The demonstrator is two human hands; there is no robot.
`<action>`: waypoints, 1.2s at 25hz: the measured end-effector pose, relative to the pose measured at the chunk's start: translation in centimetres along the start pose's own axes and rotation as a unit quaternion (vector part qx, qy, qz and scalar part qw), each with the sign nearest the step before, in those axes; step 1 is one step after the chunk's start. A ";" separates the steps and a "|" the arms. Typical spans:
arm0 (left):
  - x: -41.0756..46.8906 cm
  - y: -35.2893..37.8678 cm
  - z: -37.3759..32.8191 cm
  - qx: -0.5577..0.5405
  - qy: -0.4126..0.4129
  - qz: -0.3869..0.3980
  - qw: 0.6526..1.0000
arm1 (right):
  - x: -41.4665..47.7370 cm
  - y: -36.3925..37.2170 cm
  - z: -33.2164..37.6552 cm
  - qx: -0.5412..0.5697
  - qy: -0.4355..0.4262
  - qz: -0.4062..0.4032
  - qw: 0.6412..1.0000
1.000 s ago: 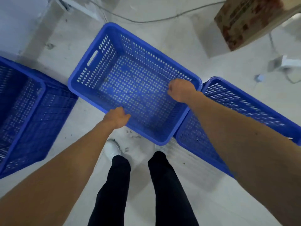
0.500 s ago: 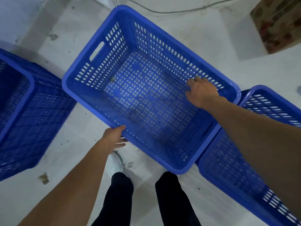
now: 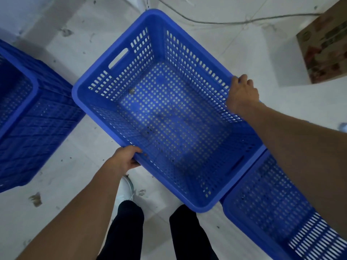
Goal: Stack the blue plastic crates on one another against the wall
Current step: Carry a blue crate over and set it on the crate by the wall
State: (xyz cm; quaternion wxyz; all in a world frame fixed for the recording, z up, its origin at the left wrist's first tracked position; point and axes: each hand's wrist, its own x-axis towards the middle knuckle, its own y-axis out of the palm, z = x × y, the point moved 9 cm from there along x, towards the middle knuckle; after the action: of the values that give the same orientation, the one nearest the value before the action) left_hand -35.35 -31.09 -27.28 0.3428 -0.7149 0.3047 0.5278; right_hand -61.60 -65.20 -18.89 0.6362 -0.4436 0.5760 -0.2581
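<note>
An empty blue perforated crate (image 3: 169, 117) fills the middle of the view, raised off the floor and turned diagonally. My left hand (image 3: 124, 159) grips its near long rim from below. My right hand (image 3: 241, 93) clasps the far long rim, fingers curled over the edge. A second blue crate (image 3: 266, 218) sits on the floor at the lower right, partly under the held one and my right forearm. A third blue crate (image 3: 28, 119) stands at the left edge.
A cardboard box (image 3: 324, 51) stands at the upper right. A thin cable (image 3: 216, 21) runs across the pale floor at the top. My dark trouser legs (image 3: 127, 233) and a white shoe (image 3: 124, 188) are below the crate. Bits of debris lie on the floor.
The held crate has come up from the floor and nearer to the camera. My right hand shifted from inside the crate onto its far rim. My left hand stays on the near rim.
</note>
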 end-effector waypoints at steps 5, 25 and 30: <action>0.1 0.4 -0.2 -0.006 -0.009 0.003 1.000 | 1.4 0.4 -2.0 0.061 0.090 0.034 0.993; -4.5 -7.2 0.1 -0.035 0.023 0.005 0.999 | -5.9 -4.1 -1.0 0.336 0.115 -0.107 0.929; -15.2 -9.3 -2.2 -0.021 0.024 0.004 0.999 | -12.3 -13.0 -0.5 0.324 0.083 -0.186 0.924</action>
State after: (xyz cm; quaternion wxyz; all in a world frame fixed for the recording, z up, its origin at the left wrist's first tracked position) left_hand -30.61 -26.34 -10.57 0.3185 -0.7331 0.3045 0.5181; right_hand -62.22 -61.16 -1.43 0.6353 -0.2898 0.4191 -0.5803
